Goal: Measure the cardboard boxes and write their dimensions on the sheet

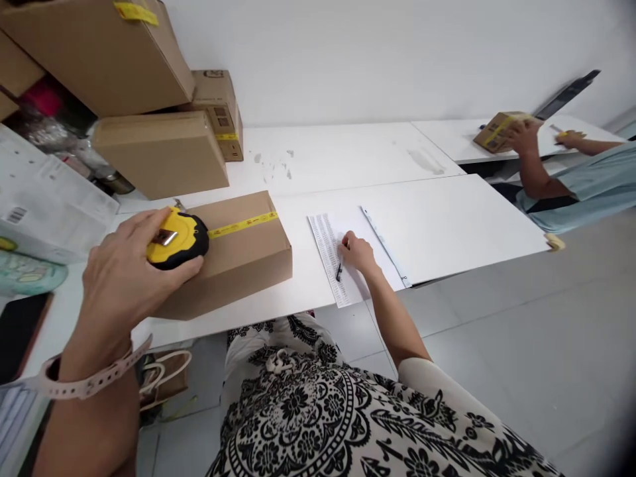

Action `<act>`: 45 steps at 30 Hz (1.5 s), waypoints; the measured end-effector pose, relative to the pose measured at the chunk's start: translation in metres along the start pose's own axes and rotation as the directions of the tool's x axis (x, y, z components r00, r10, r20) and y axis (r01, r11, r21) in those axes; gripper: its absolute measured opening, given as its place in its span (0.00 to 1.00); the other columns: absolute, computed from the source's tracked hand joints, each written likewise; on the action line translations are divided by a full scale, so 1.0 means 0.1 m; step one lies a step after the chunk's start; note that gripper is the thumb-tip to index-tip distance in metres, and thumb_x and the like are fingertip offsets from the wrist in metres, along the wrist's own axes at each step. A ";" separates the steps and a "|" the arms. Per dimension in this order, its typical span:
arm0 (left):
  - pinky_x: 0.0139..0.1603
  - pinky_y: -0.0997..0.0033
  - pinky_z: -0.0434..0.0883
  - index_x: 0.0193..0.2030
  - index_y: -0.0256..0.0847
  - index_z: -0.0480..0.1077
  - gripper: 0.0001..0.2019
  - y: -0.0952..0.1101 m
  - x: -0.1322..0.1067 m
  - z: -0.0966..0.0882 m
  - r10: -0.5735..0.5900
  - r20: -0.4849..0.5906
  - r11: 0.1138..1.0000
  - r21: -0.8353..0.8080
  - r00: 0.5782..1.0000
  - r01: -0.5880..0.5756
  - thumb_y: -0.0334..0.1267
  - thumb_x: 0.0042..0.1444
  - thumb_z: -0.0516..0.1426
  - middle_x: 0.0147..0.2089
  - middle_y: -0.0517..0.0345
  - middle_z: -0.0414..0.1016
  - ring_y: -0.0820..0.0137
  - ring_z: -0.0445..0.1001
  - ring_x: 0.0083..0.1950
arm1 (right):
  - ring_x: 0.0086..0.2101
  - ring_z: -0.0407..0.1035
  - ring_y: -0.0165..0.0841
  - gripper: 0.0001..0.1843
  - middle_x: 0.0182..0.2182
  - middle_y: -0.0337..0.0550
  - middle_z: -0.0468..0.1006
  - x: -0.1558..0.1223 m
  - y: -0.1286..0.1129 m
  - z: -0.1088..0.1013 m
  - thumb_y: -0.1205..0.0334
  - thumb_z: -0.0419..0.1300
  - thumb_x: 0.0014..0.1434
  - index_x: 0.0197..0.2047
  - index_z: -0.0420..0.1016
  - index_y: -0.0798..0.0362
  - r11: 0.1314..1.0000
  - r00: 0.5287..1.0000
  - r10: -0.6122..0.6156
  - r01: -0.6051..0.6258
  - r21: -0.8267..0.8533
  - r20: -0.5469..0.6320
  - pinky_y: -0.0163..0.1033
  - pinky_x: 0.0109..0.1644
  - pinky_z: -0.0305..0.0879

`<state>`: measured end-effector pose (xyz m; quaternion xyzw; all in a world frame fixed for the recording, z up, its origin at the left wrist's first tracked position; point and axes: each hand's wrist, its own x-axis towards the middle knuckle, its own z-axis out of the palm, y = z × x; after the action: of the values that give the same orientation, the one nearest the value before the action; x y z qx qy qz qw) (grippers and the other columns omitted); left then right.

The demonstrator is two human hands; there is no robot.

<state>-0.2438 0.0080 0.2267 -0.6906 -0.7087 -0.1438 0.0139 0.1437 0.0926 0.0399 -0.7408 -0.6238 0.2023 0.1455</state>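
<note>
My left hand (124, 265) is wrapped round a yellow and black tape measure (177, 237), held over the left end of a cardboard box (243, 248). Yellow printed tape runs along the top of that box, which lies on the white table. Over a printed sheet of paper (325, 245), my right hand (358, 253) has its fingers bent together. A black pen (338, 271) shows just below those fingers, and it looks pinched in them. Beside this hand lies a clear folder with a blue-white edge strip (382, 242).
Cardboard boxes (161, 149) are stacked at the back left. A dark phone (22, 331) and a green patterned pouch (32, 268) lie at the left. Far right, a co-worker's hands (524, 136) are at a small taped box (497, 132). The table's front edge (477, 270) runs before me.
</note>
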 end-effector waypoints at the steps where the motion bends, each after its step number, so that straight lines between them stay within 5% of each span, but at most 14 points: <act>1: 0.67 0.31 0.67 0.72 0.35 0.63 0.36 -0.02 0.00 0.04 0.024 -0.032 1.000 0.005 0.999 -0.023 0.53 0.61 0.59 0.72 0.38 0.68 0.38 0.68 0.70 | 0.34 0.75 0.42 0.07 0.30 0.45 0.80 -0.01 0.03 -0.01 0.63 0.59 0.61 0.44 0.72 0.50 0.993 0.999 -0.031 0.029 0.119 0.015 0.44 0.41 0.66; 3: 0.68 0.27 0.65 0.73 0.34 0.61 0.38 -0.04 -0.07 0.13 0.082 -0.155 0.997 0.021 0.985 -0.079 0.52 0.61 0.60 0.73 0.35 0.65 0.36 0.65 0.71 | 0.33 0.76 0.41 0.10 0.28 0.42 0.80 -0.03 0.10 -0.08 0.62 0.59 0.60 0.46 0.74 0.50 0.882 0.994 -0.090 0.054 0.469 0.054 0.46 0.42 0.69; 4: 0.69 0.25 0.63 0.74 0.35 0.59 0.39 -0.01 -0.15 0.19 0.116 -0.255 0.993 0.034 0.960 -0.111 0.51 0.61 0.61 0.75 0.36 0.62 0.35 0.63 0.73 | 0.34 0.77 0.41 0.11 0.29 0.43 0.81 -0.06 0.14 -0.13 0.60 0.59 0.60 0.46 0.75 0.50 0.758 0.991 -0.119 0.045 0.651 0.069 0.47 0.44 0.71; 7: 0.70 0.28 0.63 0.76 0.45 0.56 0.37 0.25 -0.47 0.50 0.275 -0.550 0.950 0.029 0.789 -0.311 0.41 0.62 0.62 0.78 0.53 0.59 0.41 0.63 0.74 | 0.44 0.80 0.43 0.15 0.39 0.46 0.85 -0.18 0.27 -0.28 0.54 0.65 0.57 0.47 0.77 0.49 0.320 0.986 -0.165 0.030 0.947 0.024 0.50 0.52 0.73; 9: 0.66 0.42 0.74 0.73 0.45 0.60 0.33 0.58 -0.70 0.85 0.461 -0.574 0.804 -0.052 0.677 -0.592 0.35 0.61 0.61 0.71 0.55 0.70 0.53 0.73 0.67 | 0.45 0.80 0.42 0.19 0.41 0.44 0.86 -0.28 0.32 -0.31 0.52 0.71 0.52 0.46 0.76 0.47 0.198 0.988 -0.148 0.064 0.978 -0.035 0.49 0.53 0.73; 12: 0.67 0.55 0.74 0.67 0.33 0.66 0.27 1.14 -0.91 1.50 0.675 -0.418 0.587 -0.197 0.609 -0.785 0.36 0.62 0.62 0.62 0.46 0.79 0.59 0.72 0.68 | 0.30 0.76 0.35 0.19 0.27 0.37 0.82 -0.43 0.34 -0.22 0.45 0.73 0.53 0.38 0.73 0.46 0.256 0.993 -0.083 0.098 0.962 -0.080 0.43 0.42 0.72; 15: 0.76 0.48 0.62 0.71 0.27 0.60 0.34 1.52 -0.97 2.09 0.786 -0.082 0.587 -0.211 0.612 -0.782 0.42 0.62 0.61 0.74 0.40 0.66 0.53 0.59 0.78 | 0.19 0.62 0.30 0.24 0.16 0.31 0.68 -0.51 0.34 -0.03 0.33 0.59 0.63 0.33 0.69 0.46 0.400 0.997 -0.051 0.073 0.914 -0.057 0.40 0.32 0.63; 19: 0.78 0.43 0.55 0.76 0.25 0.54 0.35 1.71 -0.93 2.49 0.754 0.159 0.654 -0.092 0.637 -0.751 0.34 0.65 0.56 0.79 0.38 0.55 0.51 0.53 0.80 | 0.29 0.69 0.34 0.27 0.26 0.38 0.74 -0.54 0.38 0.13 0.31 0.49 0.67 0.40 0.72 0.46 0.536 0.997 -0.069 0.077 0.841 -0.047 0.41 0.39 0.66; 24: 0.76 0.45 0.59 0.75 0.28 0.58 0.28 1.77 -0.88 2.49 0.727 0.170 0.680 -0.040 0.665 -0.732 0.28 0.69 0.47 0.78 0.39 0.59 0.54 0.58 0.78 | 0.28 0.62 0.31 0.24 0.25 0.35 0.68 -0.51 0.42 0.18 0.36 0.64 0.60 0.31 0.68 0.48 0.655 0.992 -0.084 0.126 0.745 -0.094 0.39 0.34 0.61; 30: 0.74 0.49 0.64 0.73 0.29 0.62 0.27 1.80 -0.86 2.40 0.727 0.158 0.670 0.051 0.668 -0.741 0.27 0.69 0.49 0.77 0.39 0.60 0.55 0.61 0.76 | 0.31 0.69 0.32 0.21 0.33 0.39 0.78 -0.44 0.43 0.23 0.45 0.73 0.54 0.41 0.73 0.48 0.558 0.991 -0.132 0.084 0.825 -0.012 0.40 0.38 0.67; 37: 0.74 0.49 0.63 0.73 0.30 0.62 0.26 1.81 -0.87 2.37 0.719 0.167 0.676 0.056 0.675 -0.734 0.30 0.70 0.48 0.77 0.39 0.61 0.55 0.62 0.76 | 0.25 0.58 0.29 0.16 0.23 0.32 0.64 -0.44 0.39 0.19 0.50 0.66 0.60 0.30 0.65 0.48 0.673 0.992 -0.094 0.125 0.729 -0.084 0.37 0.29 0.57; 45: 0.75 0.48 0.59 0.74 0.29 0.60 0.27 1.80 -0.89 2.42 0.707 0.157 0.699 -0.008 0.689 -0.715 0.31 0.70 0.49 0.78 0.38 0.58 0.54 0.59 0.77 | 0.24 0.57 0.29 0.17 0.22 0.32 0.64 -0.44 0.43 0.18 0.50 0.66 0.58 0.29 0.64 0.48 0.699 0.993 -0.068 0.119 0.705 -0.100 0.37 0.29 0.56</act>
<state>-0.0192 -0.0237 0.0090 -0.9190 -0.3887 -0.0564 0.0344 0.1658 0.0410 0.0095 -0.6013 -0.5297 0.3942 0.4499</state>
